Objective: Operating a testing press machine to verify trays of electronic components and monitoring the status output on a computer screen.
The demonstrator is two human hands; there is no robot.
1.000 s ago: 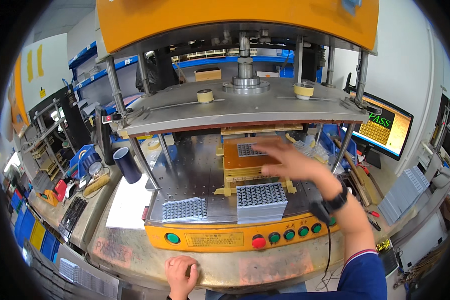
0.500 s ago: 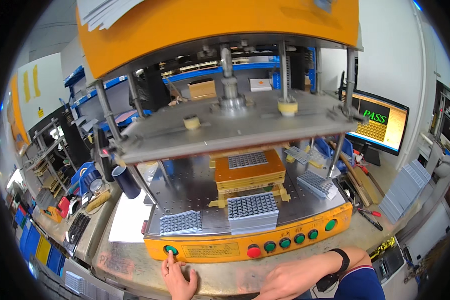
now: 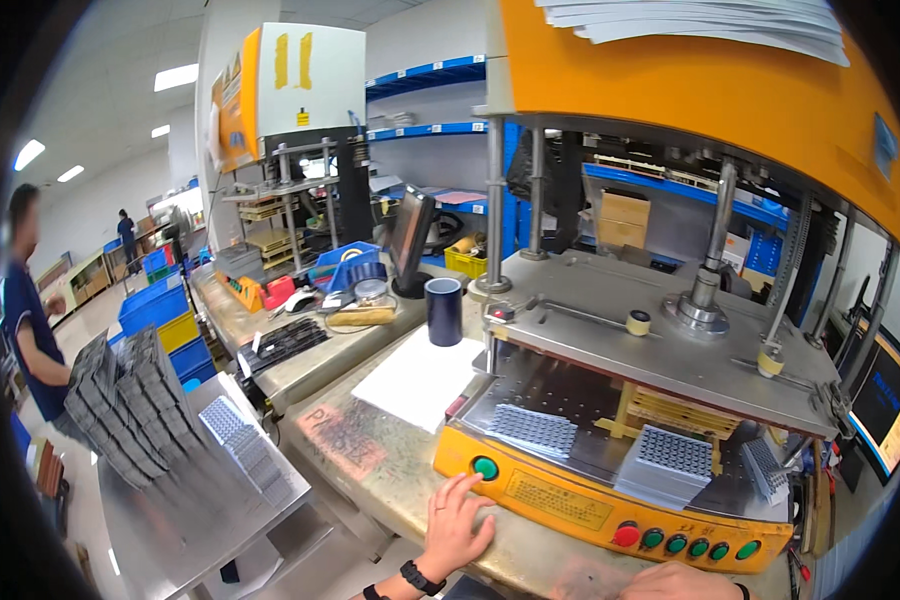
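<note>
My left hand (image 3: 457, 525) rests at the front left of the orange press base (image 3: 555, 500), its fingers apart. A fingertip is at the lower rim of the green button (image 3: 485, 468); whether it presses cannot be seen. My right hand (image 3: 675, 582) lies low at the front edge below the other buttons, its fingers mostly hidden. Over the base hangs the steel press plate (image 3: 610, 310), close above a stack of yellow fixture boards (image 3: 675, 410). In front of that stack stands a pile of grey gridded panels (image 3: 667, 465). More gridded panels (image 3: 532, 430) lie to its left.
A dark blue cylinder (image 3: 443, 312) stands on white paper (image 3: 415, 380) left of the press. Farther left, a metal cart (image 3: 180, 530) carries stacks of dark panels (image 3: 130, 400). A person (image 3: 35, 310) stands beyond it. A monitor (image 3: 885, 400) is at the right.
My view has swung left. The press plate has come down, now hiding the fixture's top. My left hand stays by the green button; the monitor's display has changed.
</note>
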